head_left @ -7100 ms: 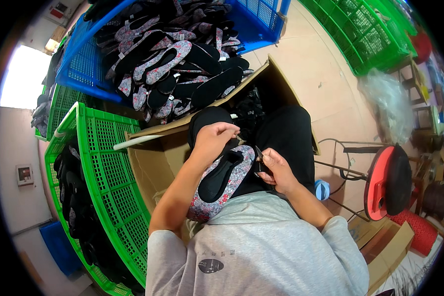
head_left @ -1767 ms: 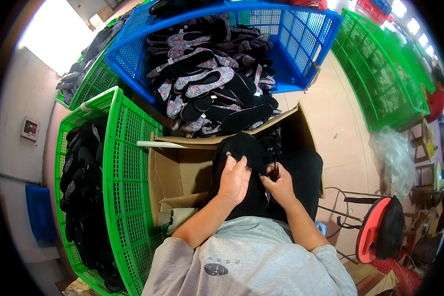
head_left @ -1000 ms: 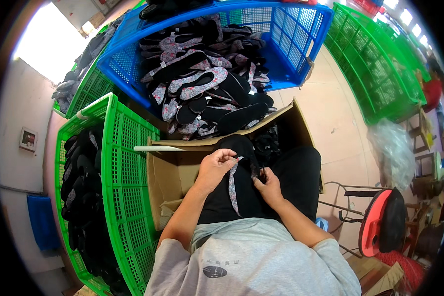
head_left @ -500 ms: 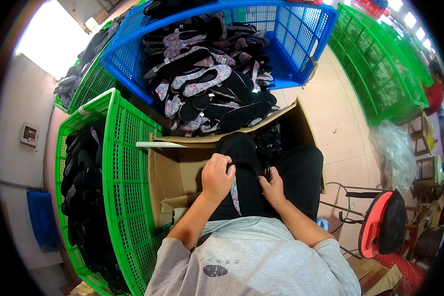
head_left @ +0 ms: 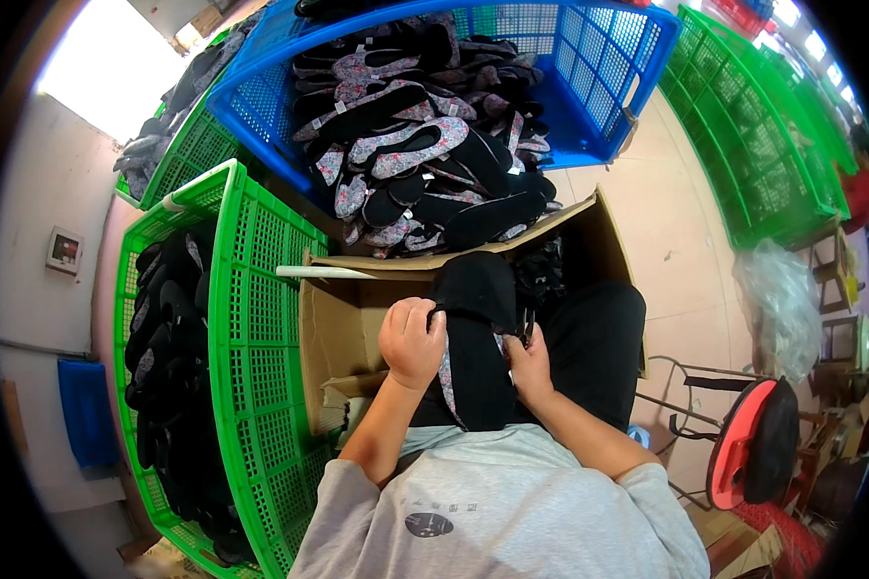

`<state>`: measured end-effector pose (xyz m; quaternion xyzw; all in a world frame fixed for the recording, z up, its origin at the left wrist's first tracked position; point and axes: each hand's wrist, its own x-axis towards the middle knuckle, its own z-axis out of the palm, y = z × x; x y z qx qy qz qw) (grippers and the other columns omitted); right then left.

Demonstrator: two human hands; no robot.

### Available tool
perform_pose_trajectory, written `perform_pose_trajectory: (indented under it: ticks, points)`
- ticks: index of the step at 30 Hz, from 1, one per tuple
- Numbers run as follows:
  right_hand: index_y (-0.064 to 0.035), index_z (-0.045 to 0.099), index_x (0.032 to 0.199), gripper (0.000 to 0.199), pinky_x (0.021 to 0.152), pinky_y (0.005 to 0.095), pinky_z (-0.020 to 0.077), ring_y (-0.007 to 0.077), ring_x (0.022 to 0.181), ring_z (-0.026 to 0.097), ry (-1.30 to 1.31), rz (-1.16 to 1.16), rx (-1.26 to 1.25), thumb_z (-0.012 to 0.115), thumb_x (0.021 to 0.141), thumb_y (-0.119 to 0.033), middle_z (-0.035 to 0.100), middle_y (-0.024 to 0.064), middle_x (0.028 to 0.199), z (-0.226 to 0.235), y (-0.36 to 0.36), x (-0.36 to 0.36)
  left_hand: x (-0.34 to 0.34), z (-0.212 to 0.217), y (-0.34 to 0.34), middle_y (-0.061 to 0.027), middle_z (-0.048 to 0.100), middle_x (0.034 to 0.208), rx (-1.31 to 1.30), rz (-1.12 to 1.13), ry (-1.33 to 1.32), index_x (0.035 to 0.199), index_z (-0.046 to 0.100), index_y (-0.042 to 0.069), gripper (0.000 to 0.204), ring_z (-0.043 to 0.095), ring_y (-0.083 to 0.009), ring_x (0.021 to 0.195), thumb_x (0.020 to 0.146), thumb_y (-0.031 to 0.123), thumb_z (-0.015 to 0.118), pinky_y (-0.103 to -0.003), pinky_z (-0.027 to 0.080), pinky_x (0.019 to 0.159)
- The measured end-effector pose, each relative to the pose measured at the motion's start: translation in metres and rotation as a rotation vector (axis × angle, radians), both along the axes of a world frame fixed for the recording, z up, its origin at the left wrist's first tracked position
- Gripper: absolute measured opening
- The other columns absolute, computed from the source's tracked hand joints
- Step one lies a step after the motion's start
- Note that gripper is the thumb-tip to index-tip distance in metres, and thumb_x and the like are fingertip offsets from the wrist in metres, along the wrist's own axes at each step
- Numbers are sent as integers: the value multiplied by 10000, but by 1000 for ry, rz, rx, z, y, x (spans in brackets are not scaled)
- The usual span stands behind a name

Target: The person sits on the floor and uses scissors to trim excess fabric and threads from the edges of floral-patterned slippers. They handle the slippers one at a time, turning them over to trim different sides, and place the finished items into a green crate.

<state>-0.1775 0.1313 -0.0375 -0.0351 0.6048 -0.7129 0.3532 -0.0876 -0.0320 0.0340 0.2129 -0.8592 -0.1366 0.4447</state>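
- The left hand [head_left: 412, 340] is curled into a fist-like grip, fingers pressed together around the left edge of a black shoe upper [head_left: 477, 352] with a floral-print lining showing along its rim.
- The right hand [head_left: 529, 365] holds the same piece from the other side — its fingers pinch the right edge, though the tips are mostly hidden behind the fabric, so how tightly they close cannot be told.
- The shoe upper lies sole-side up between the two hands, over the lap, running from just below the fingers to beyond them.
- Just past the fingertips stands an open cardboard box [head_left: 343, 318], with dark pieces inside at its far right corner.
- Left of the left hand's fingers is a green crate [head_left: 256, 318] holding black shoe pieces.
- Well beyond the fingers — a blue crate [head_left: 589, 68] heaped with black and floral uppers.
- Far to the right of the right hand sits a red round stool [head_left: 739, 454].
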Motion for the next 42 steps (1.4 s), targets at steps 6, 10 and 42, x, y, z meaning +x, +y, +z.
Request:
perform_pose_trajectory:
  ticks: [6, 10, 42]
  points:
    - [-67, 520, 971, 82, 593, 252, 419, 70, 659, 488, 153, 70, 123, 590, 931, -59, 531, -17, 756, -16, 7, 0, 7, -15, 4, -105, 645, 856, 48, 19, -41, 876, 608, 54, 274, 633, -298, 763, 658, -39, 745, -377, 519, 666]
    - [-71, 524, 984, 79, 616, 234, 419, 56, 676, 482, 281, 104, 172, 588, 945, -46, 531, -30, 775, -23, 11, -3, 3, -10, 5, -103, 638, 883, 30, 13, -56, 936, 644, 49, 309, 624, -305, 833, 657, -48, 735, -391, 514, 729]
    - [-65, 516, 882, 169, 565, 225, 378, 31, 651, 428, 362, 36, 112, 684, 900, -68, 490, -47, 714, 7, 17, -2, -28, 8, 15, -39, 622, 899, -20, -253, -127, 871, 722, 76, 241, 599, -265, 938, 644, 64, 801, -402, 447, 863]
